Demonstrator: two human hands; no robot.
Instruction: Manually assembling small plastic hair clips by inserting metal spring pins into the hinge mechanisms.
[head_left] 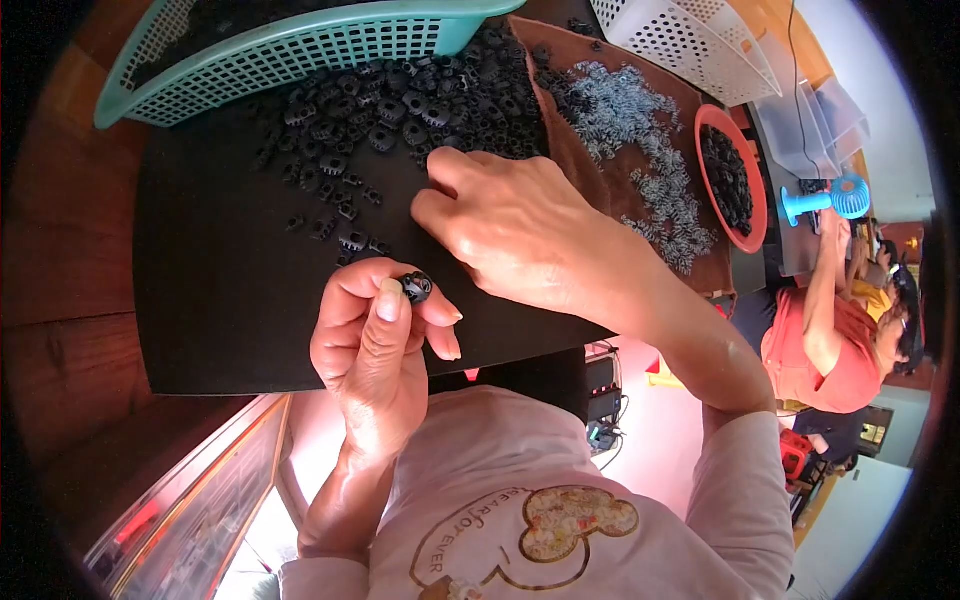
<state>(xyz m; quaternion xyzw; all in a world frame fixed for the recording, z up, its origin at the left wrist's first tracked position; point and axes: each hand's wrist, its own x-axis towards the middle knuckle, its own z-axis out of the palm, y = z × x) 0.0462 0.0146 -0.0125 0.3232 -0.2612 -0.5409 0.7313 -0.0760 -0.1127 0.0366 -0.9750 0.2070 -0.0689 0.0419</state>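
Observation:
My left hand is raised over the near edge of the black tabletop. It pinches a small black plastic piece, rounded like a cord lock body, between thumb and fingers. Just beyond it to the right, my right hand hovers low over the table with its fingers curled in. Whatever its fingertips may hold is hidden. A heap of similar black plastic pieces spreads behind both hands, with several loose ones closer to my left hand. Many small silvery metal springs lie on a brown cloth to the right.
A teal perforated basket borders the heap at the back left. At the back right stands a white perforated basket. An orange bowl of small black parts sits beside the springs. Further right are a blue fan and a person in red.

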